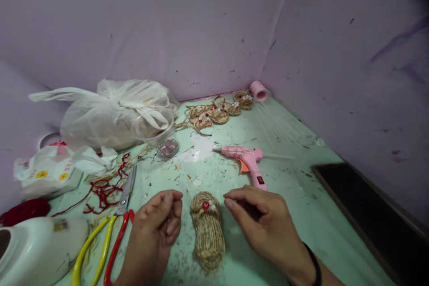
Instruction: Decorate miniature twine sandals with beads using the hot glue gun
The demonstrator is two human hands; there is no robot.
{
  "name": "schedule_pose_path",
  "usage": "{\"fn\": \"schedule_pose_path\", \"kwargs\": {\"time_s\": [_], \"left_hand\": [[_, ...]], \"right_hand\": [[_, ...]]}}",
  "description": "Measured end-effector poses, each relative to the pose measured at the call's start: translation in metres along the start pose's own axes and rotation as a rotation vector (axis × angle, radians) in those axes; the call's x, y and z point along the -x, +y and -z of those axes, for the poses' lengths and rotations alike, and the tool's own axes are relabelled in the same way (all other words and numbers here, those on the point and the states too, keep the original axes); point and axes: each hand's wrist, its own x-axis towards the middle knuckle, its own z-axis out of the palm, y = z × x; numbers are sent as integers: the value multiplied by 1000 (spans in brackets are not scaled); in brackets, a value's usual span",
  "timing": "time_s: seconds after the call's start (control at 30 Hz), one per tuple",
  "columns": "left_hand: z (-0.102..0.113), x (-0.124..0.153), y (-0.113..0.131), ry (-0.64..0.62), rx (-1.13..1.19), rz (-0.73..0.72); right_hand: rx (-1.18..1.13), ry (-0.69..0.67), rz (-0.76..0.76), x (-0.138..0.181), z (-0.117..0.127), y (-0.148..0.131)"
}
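Tan braided fibre forms the small slipper (pixel 209 237) on the green table (pixel 311 232) in the head view, between both hands, touching neither. The left hand (pixel 157 219) is half curled; the right hand (pixel 264 221) brings thumb and forefinger nearly together; whether either pinches something fine cannot be told. A pink glue gun (pixel 250 158) lies beyond.

Scissors with one yellow and one red handle (pixel 126 194) just left of left hand (pixel 156 223). White container (pixel 47 250) further left, lying on its side. Red yarn strands (pixel 102 194) ahead-left of same hand; tissue pack (pixel 50 174) past those, white plastic bag (pixel 114 114) beyond. Dark flat slab (pixel 365 214) right of right hand (pixel 266 219). Pink spool (pixel 259 91) well ahead of it.
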Motion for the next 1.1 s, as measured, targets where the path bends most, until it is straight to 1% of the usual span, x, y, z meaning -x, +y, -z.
{"fn": "schedule_pose_path", "kwargs": {"time_s": [0.1,0.13,0.2,0.3,0.4,0.47,0.57,0.7,0.8,0.9,1.0,1.03,1.1], "left_hand": [[-7,8,15,-34,243,133],[-9,10,18,-64,295,161],[-12,15,21,-146,371,203],[-15,21,19,-247,415,240],[-16,28,15,-296,446,253],[-17,31,13,-323,469,248],[-17,34,10,-362,505,237],[-19,35,8,-369,522,212],[-19,34,6,-364,489,218],[-17,32,4,-309,355,172],[-11,30,3,-214,17,24],[-10,29,4,-207,-113,-40],[-8,28,8,-251,-344,-188]], "right_hand": [[-3,104,37,0,6,-2],[-5,127,55,0,7,-3],[-13,131,106,1,8,-8],[-55,60,235,5,5,-19],[-87,-29,362,9,-2,-30],[-67,-83,416,11,-7,-33],[-11,-148,449,14,-14,-33],[29,-196,447,15,-20,-31],[-68,-240,362,15,-20,-35],[-244,-279,159,12,-18,-36],[-470,-361,-130,9,-14,-32],[-564,-394,-232,8,-13,-30],[-740,-442,-412,7,-12,-26]]}}
